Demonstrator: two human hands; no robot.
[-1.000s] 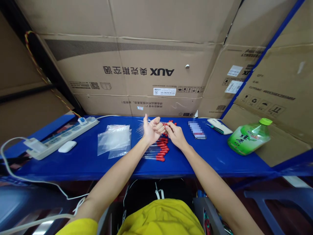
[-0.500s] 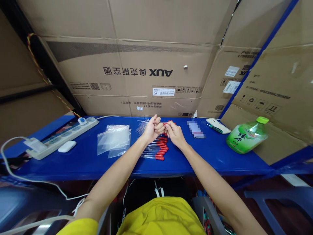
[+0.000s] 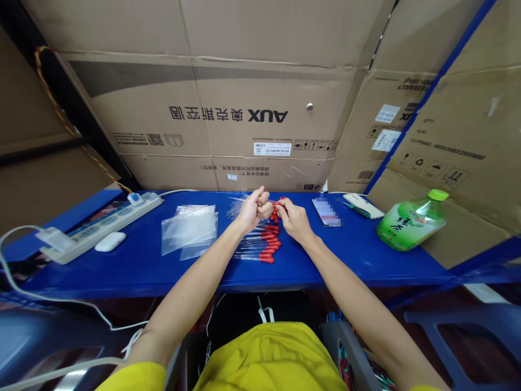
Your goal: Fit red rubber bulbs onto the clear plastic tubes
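Note:
Above the blue table my left hand (image 3: 253, 212) is closed in a fist, and my right hand (image 3: 295, 221) pinches beside it. Between them shows the red rubber bulb of a dropper (image 3: 275, 203); my right fingertips grip this bulb, and the tube side runs into my left fist, where it is hidden. Beneath and in front of my hands lie several droppers (image 3: 266, 250) with clear tubes to the left and red bulbs to the right. Behind my left hand are loose clear tubes (image 3: 235, 207). More red bulbs (image 3: 274, 216) lie between my hands, partly covered.
Clear plastic bags (image 3: 191, 228) lie left of the droppers. Farther left are a white case (image 3: 110, 241) and a power strip (image 3: 103, 225). To the right are a phone (image 3: 325, 210), a white flat object (image 3: 364, 205) with a green-handled tool (image 3: 358, 210), and a green bottle (image 3: 409, 224). Cardboard (image 3: 228, 92) stands behind.
My hands stay close together around the dropper, with only a slight shift of the fingers. The whole view has moved a little. The droppers on the table lie as before.

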